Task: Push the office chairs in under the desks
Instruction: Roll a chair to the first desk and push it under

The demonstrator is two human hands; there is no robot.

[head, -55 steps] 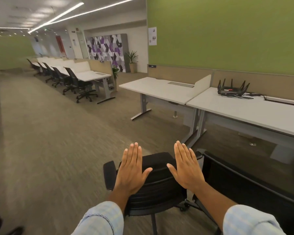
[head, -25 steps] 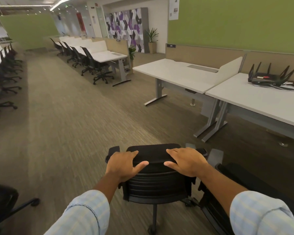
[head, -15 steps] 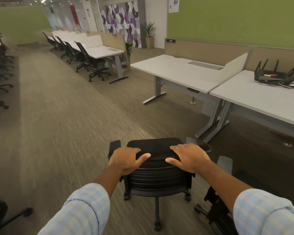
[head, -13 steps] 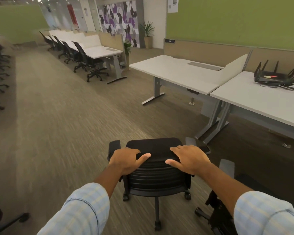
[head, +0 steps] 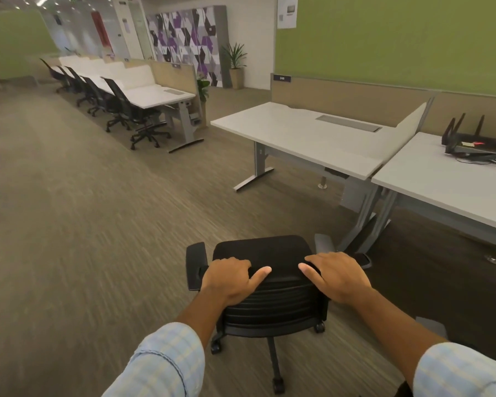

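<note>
A black office chair (head: 272, 299) stands on the carpet right in front of me, its backrest toward me. My left hand (head: 231, 279) grips the top of the backrest on the left. My right hand (head: 337, 275) grips the same top edge on the right. An empty white desk (head: 307, 136) stands ahead and to the right, with open floor between it and the chair. A second white desk (head: 447, 179) adjoins it at the right.
A black router (head: 477, 141) with antennas and cables lies on the right desk. Grey desk legs (head: 367, 222) stand just right of the chair. A far row of desks (head: 155, 94) has black chairs (head: 121, 107) at it. A potted plant (head: 235, 67) stands by the wall.
My hands went from held flat above the chair to gripping its backrest. The chair and I have moved forward and left along the aisle; the second chair at my right has dropped out of view.
</note>
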